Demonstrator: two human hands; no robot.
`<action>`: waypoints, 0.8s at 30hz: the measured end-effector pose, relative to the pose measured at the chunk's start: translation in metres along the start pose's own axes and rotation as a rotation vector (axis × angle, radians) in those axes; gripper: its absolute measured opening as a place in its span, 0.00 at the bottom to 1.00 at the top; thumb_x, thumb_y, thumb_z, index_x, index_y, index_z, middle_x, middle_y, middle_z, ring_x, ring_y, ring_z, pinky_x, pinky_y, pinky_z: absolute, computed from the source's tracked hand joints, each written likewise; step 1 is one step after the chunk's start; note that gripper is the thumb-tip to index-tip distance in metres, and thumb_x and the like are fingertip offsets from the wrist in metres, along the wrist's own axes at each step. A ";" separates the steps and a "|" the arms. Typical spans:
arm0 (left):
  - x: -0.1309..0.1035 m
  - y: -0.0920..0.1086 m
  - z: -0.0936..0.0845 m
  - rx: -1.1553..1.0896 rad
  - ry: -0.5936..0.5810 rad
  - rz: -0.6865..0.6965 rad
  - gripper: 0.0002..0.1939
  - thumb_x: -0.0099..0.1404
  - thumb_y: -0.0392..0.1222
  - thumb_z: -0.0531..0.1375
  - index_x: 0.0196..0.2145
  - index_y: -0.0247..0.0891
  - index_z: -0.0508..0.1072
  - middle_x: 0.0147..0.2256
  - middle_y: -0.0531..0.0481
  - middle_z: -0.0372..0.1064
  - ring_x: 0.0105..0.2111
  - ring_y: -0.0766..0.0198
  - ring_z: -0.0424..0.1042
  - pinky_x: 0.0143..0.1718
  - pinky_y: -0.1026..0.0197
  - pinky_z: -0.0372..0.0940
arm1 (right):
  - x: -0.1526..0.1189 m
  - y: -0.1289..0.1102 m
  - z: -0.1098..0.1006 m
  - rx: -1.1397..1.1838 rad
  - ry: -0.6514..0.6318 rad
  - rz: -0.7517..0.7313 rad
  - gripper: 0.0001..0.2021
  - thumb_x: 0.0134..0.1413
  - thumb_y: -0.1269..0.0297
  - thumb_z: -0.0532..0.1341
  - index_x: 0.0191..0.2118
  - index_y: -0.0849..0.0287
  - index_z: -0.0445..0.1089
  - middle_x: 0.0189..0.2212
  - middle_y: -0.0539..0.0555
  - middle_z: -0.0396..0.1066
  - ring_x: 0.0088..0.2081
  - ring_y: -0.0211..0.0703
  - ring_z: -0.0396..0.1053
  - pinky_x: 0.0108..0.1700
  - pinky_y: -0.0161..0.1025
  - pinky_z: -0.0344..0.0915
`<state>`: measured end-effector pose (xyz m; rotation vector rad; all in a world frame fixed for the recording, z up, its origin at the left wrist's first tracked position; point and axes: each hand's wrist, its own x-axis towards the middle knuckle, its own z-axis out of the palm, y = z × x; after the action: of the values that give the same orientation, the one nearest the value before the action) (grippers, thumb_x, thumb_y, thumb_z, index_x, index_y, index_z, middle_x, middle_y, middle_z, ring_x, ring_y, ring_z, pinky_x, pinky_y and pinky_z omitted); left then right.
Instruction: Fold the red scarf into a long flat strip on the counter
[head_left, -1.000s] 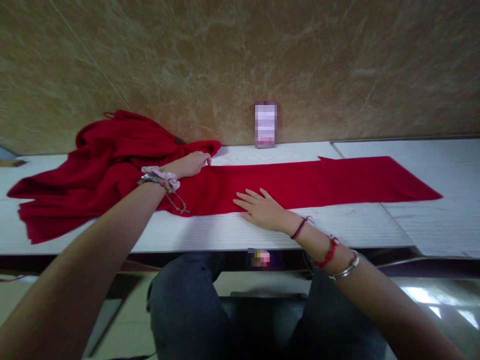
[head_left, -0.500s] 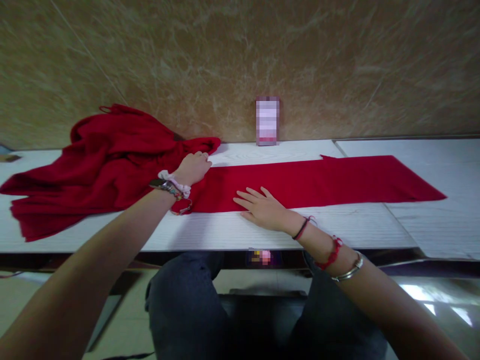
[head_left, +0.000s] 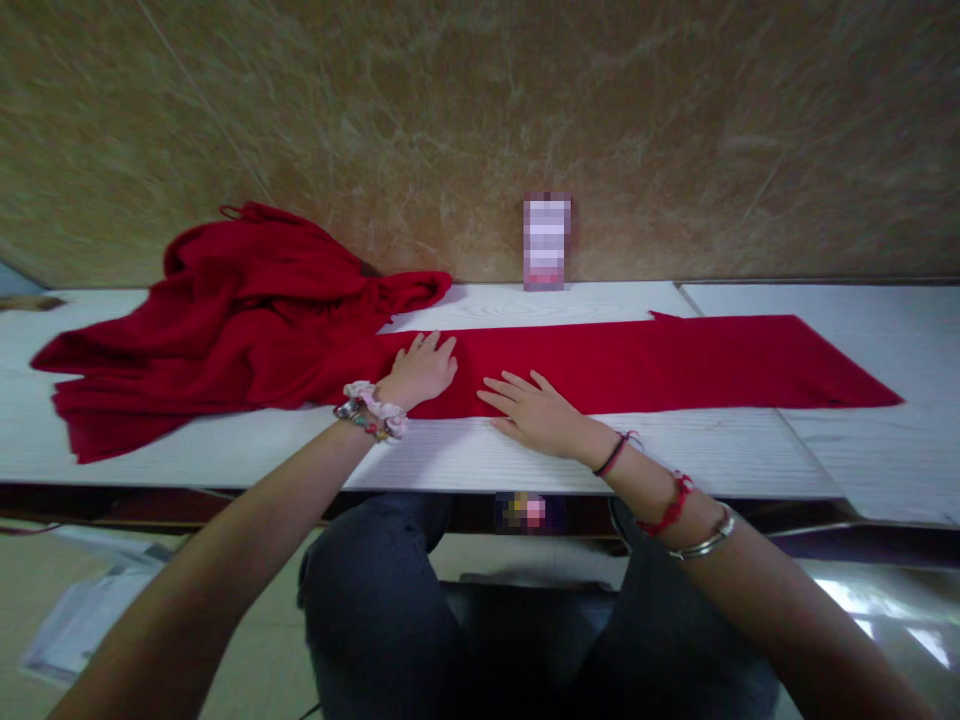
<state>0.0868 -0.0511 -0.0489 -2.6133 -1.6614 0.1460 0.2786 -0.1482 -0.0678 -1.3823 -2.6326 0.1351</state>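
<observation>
A long piece of red cloth [head_left: 675, 365] lies on the white tabletop in a flat band, its right end slanting to a point. At the left it runs into a crumpled heap of red fabric [head_left: 247, 310] with loose folds and a small loop on top. My left hand [head_left: 424, 372] rests on the band beside the heap, fingers spread over the cloth. A short way to its right, my right hand [head_left: 536, 412] lies flat across the band's near edge, fingers apart. Neither hand grips the fabric.
A pixelated phone-like object [head_left: 547, 242] leans upright against the brown marbled wall [head_left: 480, 130] behind the white table [head_left: 840, 450]. My legs [head_left: 382, 590] are under the near edge. A brown piece [head_left: 31, 302] lies at the far left, and a pale bundle [head_left: 90, 620] is on the floor.
My left hand has moved right and toward me, from the heap's edge onto the flat band, and its fingers have spread. My right hand stays flat in place. The view has shifted slightly.
</observation>
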 end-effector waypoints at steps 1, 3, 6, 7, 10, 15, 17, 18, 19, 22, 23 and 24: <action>-0.001 0.007 0.001 -0.035 -0.010 -0.035 0.26 0.70 0.45 0.40 0.63 0.38 0.52 0.64 0.36 0.45 0.63 0.44 0.46 0.56 0.38 0.52 | 0.000 0.000 0.000 0.005 0.007 -0.003 0.24 0.64 0.55 0.46 0.62 0.58 0.56 0.63 0.56 0.53 0.64 0.50 0.47 0.62 0.58 0.44; -0.004 0.019 0.003 -0.098 -0.026 -0.103 0.26 0.70 0.46 0.38 0.64 0.42 0.48 0.65 0.41 0.40 0.64 0.45 0.42 0.57 0.37 0.49 | 0.000 0.001 0.000 0.025 0.023 0.000 0.25 0.64 0.55 0.46 0.62 0.61 0.56 0.63 0.58 0.53 0.64 0.49 0.47 0.63 0.56 0.44; -0.008 0.027 0.007 -0.136 0.004 -0.112 0.27 0.70 0.46 0.38 0.65 0.42 0.47 0.66 0.44 0.40 0.65 0.47 0.41 0.59 0.37 0.46 | -0.002 0.003 -0.004 0.055 0.071 0.074 0.26 0.64 0.54 0.45 0.62 0.63 0.55 0.63 0.60 0.52 0.64 0.49 0.47 0.63 0.54 0.45; -0.009 0.027 0.008 -0.138 0.016 -0.099 0.27 0.70 0.46 0.38 0.65 0.42 0.47 0.66 0.44 0.40 0.65 0.48 0.41 0.60 0.38 0.45 | -0.003 0.004 -0.006 0.054 0.087 0.106 0.26 0.64 0.54 0.45 0.63 0.61 0.54 0.64 0.59 0.51 0.65 0.50 0.45 0.63 0.56 0.45; -0.011 0.022 0.008 -0.139 0.020 -0.060 0.26 0.71 0.46 0.38 0.65 0.41 0.48 0.66 0.44 0.40 0.65 0.48 0.41 0.60 0.38 0.45 | -0.006 0.008 -0.010 0.026 0.050 0.099 0.24 0.64 0.54 0.46 0.63 0.52 0.53 0.65 0.54 0.49 0.65 0.55 0.42 0.61 0.65 0.42; -0.013 0.018 0.008 -0.140 0.014 -0.054 0.27 0.71 0.47 0.38 0.65 0.41 0.48 0.66 0.44 0.39 0.65 0.48 0.40 0.60 0.38 0.45 | -0.012 0.013 -0.009 0.005 -0.089 0.008 0.23 0.64 0.51 0.44 0.63 0.44 0.53 0.65 0.51 0.48 0.65 0.59 0.41 0.59 0.70 0.39; -0.013 0.019 0.008 -0.148 0.011 -0.066 0.27 0.71 0.48 0.38 0.64 0.42 0.48 0.66 0.44 0.39 0.64 0.46 0.40 0.60 0.38 0.44 | -0.013 0.014 -0.010 0.014 -0.090 0.004 0.23 0.64 0.51 0.43 0.63 0.44 0.53 0.65 0.51 0.48 0.65 0.59 0.41 0.59 0.70 0.39; -0.014 0.019 0.008 -0.149 0.011 -0.075 0.27 0.71 0.48 0.38 0.64 0.42 0.48 0.66 0.44 0.39 0.64 0.45 0.40 0.60 0.37 0.44 | -0.013 0.014 -0.011 0.022 -0.085 0.006 0.23 0.64 0.52 0.43 0.63 0.45 0.54 0.65 0.52 0.48 0.65 0.58 0.41 0.59 0.69 0.40; -0.014 0.020 0.008 -0.150 0.012 -0.085 0.27 0.70 0.49 0.38 0.64 0.43 0.48 0.66 0.44 0.39 0.64 0.44 0.40 0.60 0.37 0.44 | -0.012 0.014 -0.012 0.030 -0.073 0.017 0.23 0.64 0.52 0.43 0.62 0.46 0.54 0.65 0.52 0.48 0.65 0.57 0.41 0.59 0.69 0.40; -0.015 0.021 0.007 -0.150 0.016 -0.120 0.27 0.70 0.50 0.39 0.65 0.43 0.48 0.66 0.43 0.38 0.64 0.42 0.39 0.59 0.35 0.44 | -0.003 0.013 -0.017 0.050 0.019 0.147 0.24 0.64 0.54 0.44 0.63 0.53 0.53 0.65 0.56 0.47 0.65 0.56 0.41 0.60 0.67 0.43; -0.015 0.021 0.007 -0.149 0.019 -0.125 0.28 0.70 0.51 0.39 0.65 0.42 0.48 0.66 0.43 0.38 0.64 0.42 0.40 0.59 0.36 0.45 | 0.002 0.012 -0.018 0.056 0.057 0.209 0.25 0.64 0.55 0.45 0.64 0.55 0.51 0.65 0.58 0.46 0.66 0.56 0.41 0.60 0.67 0.43; -0.015 0.021 0.007 -0.147 0.021 -0.128 0.28 0.70 0.51 0.40 0.64 0.42 0.48 0.66 0.42 0.39 0.64 0.42 0.40 0.59 0.36 0.45 | 0.007 0.011 -0.018 0.062 0.087 0.263 0.26 0.64 0.55 0.45 0.65 0.58 0.50 0.66 0.59 0.45 0.66 0.56 0.40 0.60 0.67 0.43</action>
<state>0.0986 -0.0734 -0.0565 -2.5884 -1.8936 -0.0083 0.2864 -0.1361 -0.0514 -1.6676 -2.3470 0.1827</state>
